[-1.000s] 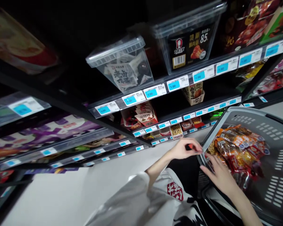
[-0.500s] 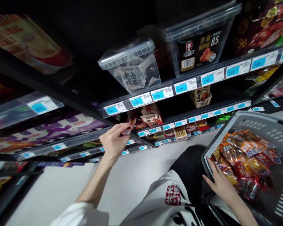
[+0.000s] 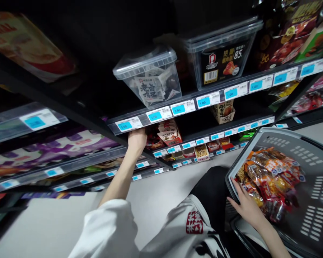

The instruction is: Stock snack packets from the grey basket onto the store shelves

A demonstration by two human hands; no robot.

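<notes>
My left hand (image 3: 137, 139) reaches in under a shelf's price rail, left of a small red-and-white display box (image 3: 169, 133) of snack packets. Its fingers are hidden inside the dark shelf, so what they hold, if anything, does not show. My right hand (image 3: 244, 202) grips the near-left rim of a grey shopping basket (image 3: 312, 157), with the thumb and a finger on either side of the edge. Inside the basket lies a pile of small snack packets (image 3: 273, 175) in orange, red and clear wrapping.
Above my left hand stand a clear tub (image 3: 150, 80) of wrapped snacks and a larger clear tub (image 3: 222, 62) with a black label. Purple packages (image 3: 56, 150) line the shelf at left. Price rails run along every shelf edge. My knee (image 3: 210, 193) is beside the basket.
My left hand, seen earlier pinching a small packet in front of the shelf, has moved up and inward under the rail. My right hand stays on the basket rim.
</notes>
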